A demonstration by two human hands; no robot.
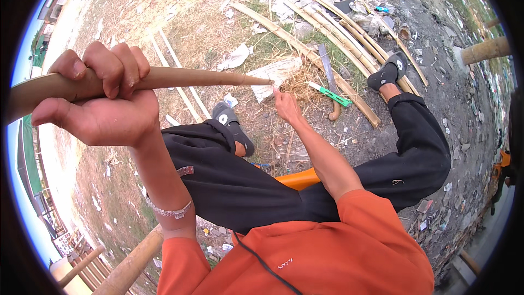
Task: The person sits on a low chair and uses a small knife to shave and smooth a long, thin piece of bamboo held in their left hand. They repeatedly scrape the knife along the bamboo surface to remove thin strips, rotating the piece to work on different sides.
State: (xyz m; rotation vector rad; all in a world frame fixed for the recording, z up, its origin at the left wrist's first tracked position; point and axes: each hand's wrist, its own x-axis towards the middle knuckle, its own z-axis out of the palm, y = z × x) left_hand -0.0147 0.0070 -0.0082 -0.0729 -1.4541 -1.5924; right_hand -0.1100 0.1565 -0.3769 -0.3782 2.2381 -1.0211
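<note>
A long split bamboo strip (196, 77) runs from close up at the left to the middle of the view, narrowing with distance. My left hand (109, 93) is wrapped round its near part, palm up, fingers curled over the top. At the far tip is my right hand (287, 105), its fingers closed and pinching at the strip's end; any small fibre between them is too small to make out. Just beyond lies a pale wood block (277, 74). Right of it, a long-bladed knife (328, 68) with a curved wooden handle and a green utility knife (331, 94) rest on the ground.
Several bamboo strips (349, 43) lie at the far right, one long piece (295, 41) passing behind the knives. Thin strips (183, 79) lie at the left. An orange seat (297, 179) shows between my legs. Bamboo poles (486, 51) stand at right and lower left. Rubble litters the ground.
</note>
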